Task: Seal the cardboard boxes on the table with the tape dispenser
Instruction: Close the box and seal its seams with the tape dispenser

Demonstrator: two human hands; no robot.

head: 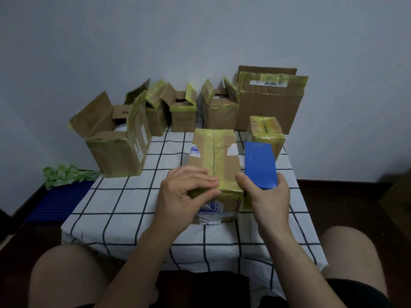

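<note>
A closed cardboard box (222,156) lies in the middle of the checked table (124,210), with yellow tape along its top seam and over its near edge. My left hand (182,192) rests on the box's near top edge, fingers flat on the tape and thumb against the front face. My right hand (269,201) grips a blue block-shaped tape dispenser (260,165) just right of the box. A short strip of yellow tape (246,202) hangs between the box's near right corner and that hand.
Open-flapped boxes stand at the left (115,150) and along the back (183,116) (220,112). A tall taped box (269,103) leans by the wall, and a small taped box (265,132) sits behind the dispenser. Green leaves (64,176) lie on a blue mat (57,201) at the left.
</note>
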